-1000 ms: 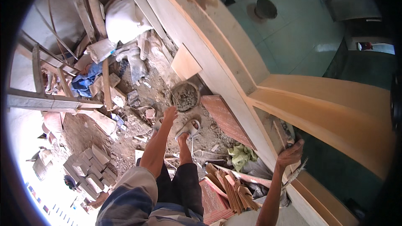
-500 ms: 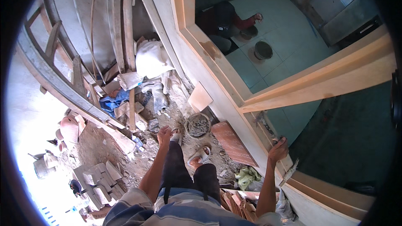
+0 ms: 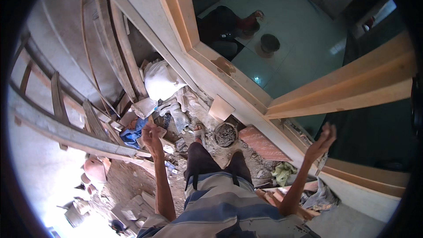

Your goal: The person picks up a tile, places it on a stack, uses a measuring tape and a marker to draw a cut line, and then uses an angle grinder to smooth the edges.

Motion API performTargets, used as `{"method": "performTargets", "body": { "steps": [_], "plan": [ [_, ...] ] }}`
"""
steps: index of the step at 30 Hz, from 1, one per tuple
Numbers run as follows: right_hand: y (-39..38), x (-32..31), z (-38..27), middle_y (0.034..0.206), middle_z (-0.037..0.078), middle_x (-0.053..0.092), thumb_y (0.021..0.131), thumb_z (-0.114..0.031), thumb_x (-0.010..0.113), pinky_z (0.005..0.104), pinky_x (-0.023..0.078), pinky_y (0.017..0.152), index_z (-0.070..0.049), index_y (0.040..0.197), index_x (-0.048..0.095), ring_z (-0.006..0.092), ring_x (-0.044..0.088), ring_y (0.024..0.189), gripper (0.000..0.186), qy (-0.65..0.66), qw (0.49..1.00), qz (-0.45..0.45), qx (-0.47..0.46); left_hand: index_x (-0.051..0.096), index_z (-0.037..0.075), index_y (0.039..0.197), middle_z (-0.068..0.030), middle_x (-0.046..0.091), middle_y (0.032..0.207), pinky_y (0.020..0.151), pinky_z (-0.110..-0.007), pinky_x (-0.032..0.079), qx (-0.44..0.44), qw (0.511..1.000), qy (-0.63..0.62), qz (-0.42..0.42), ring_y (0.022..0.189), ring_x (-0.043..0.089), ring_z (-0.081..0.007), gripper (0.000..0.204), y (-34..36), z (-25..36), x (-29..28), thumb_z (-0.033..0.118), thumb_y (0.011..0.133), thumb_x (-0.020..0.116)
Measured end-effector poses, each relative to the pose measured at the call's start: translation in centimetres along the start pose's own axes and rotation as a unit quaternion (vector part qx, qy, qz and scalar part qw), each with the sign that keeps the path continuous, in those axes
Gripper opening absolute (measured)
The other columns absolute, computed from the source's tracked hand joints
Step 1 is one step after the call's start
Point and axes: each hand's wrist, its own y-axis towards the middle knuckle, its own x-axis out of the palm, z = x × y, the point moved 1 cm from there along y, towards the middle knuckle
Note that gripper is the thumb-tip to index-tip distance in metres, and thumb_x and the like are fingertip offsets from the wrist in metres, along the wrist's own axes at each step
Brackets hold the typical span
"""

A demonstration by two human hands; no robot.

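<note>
My left hand (image 3: pixel 152 140) is raised over the rubble, fingers loosely apart and slightly blurred, with nothing visible in it. My right hand (image 3: pixel 321 143) is lifted beside the wooden window frame (image 3: pixel 343 90), its fingers stretched out and holding nothing that I can see. Just behind that hand, on the sill (image 3: pixel 296 133), lies a narrow tool or scrap, partly hidden. Between my hands, on the ground, stands a round bucket of grey mortar (image 3: pixel 225 135). Beside it a reddish slab (image 3: pixel 265 143) leans against the wall, and a pale tile (image 3: pixel 221 108) leans farther along.
Through the opening a person in dark red (image 3: pixel 229 23) crouches near a dark bucket (image 3: pixel 269 44) on a tiled floor. A wooden ladder-like frame (image 3: pixel 75 128) and upright planks (image 3: pixel 115 44) stand at left. A white sack (image 3: pixel 161 79), bricks (image 3: pixel 135 209) and a green bag (image 3: pixel 283 172) lie around.
My right hand has come up off the sill and its fingers have opened out. My left hand has moved left and upward. The view has shifted, and one foot is now hidden.
</note>
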Motion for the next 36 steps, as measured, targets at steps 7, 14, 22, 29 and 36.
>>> {"method": "performTargets", "body": {
  "steps": [7, 14, 22, 29, 36],
  "plan": [
    [6.6, 6.0, -20.3, 0.139, 0.027, 0.058, 0.112, -0.060, 0.052, 0.0448, 0.054, 0.103, 0.008, 0.152, 0.044, 0.0345, 0.062, 0.125, 0.079, -0.087, 0.958, 0.240, -0.134, 0.066, -0.002, 0.127, -0.0119, 0.070, 0.120, 0.098, -0.033, 0.056, 0.151, 0.989, 0.003, -0.002, 0.106, 0.068, -0.0183, 0.028, 14.9, 18.1, 6.6, 0.020, 0.112, 0.066],
    [6.9, 11.1, -22.2, 0.120, 0.024, 0.067, 0.105, -0.039, 0.073, 0.0423, 0.064, 0.081, 0.010, 0.135, 0.052, 0.0289, 0.072, 0.098, 0.061, -0.062, 0.933, 0.330, -0.128, 0.058, -0.003, 0.144, -0.0173, 0.067, 0.138, 0.120, -0.045, 0.049, 0.458, 0.887, 0.053, 0.013, 0.130, 0.065, -0.0277, 0.043, 22.8, 31.2, 17.8, 0.027, 0.114, 0.062],
    [6.4, 8.3, -18.8, 0.108, 0.024, 0.073, 0.104, -0.021, 0.068, 0.0457, 0.064, 0.081, 0.010, 0.119, 0.069, 0.0305, 0.073, 0.092, 0.035, -0.044, 0.880, 0.433, -0.190, 0.039, 0.005, 0.156, -0.0265, 0.039, 0.161, 0.119, -0.062, 0.047, 0.552, 0.814, 0.145, 0.107, 0.150, 0.042, -0.0416, 0.074, 28.2, 33.2, 29.5, 0.062, 0.110, 0.045],
    [5.7, 9.8, -18.2, 0.116, 0.024, 0.073, 0.103, -0.023, 0.069, 0.0441, 0.063, 0.087, 0.009, 0.118, 0.069, 0.0274, 0.073, 0.095, 0.035, -0.063, 0.782, 0.600, -0.157, 0.033, 0.008, 0.160, -0.0243, 0.037, 0.166, 0.123, -0.066, 0.037, 0.498, 0.836, 0.071, 0.219, 0.160, 0.032, -0.0429, 0.069, 31.8, 29.9, 35.0, 0.054, 0.111, 0.049],
    [6.5, 6.8, -14.8, 0.118, 0.024, 0.073, 0.104, -0.022, 0.069, 0.0441, 0.063, 0.089, 0.008, 0.120, 0.068, 0.0276, 0.072, 0.097, 0.034, -0.121, 0.843, 0.507, -0.132, 0.032, 0.007, 0.161, -0.0249, 0.035, 0.166, 0.124, -0.065, 0.037, 0.485, 0.830, 0.101, 0.255, 0.160, 0.032, -0.0429, 0.070, 32.9, 29.2, 36.1, 0.054, 0.112, 0.049]
  ]
}}
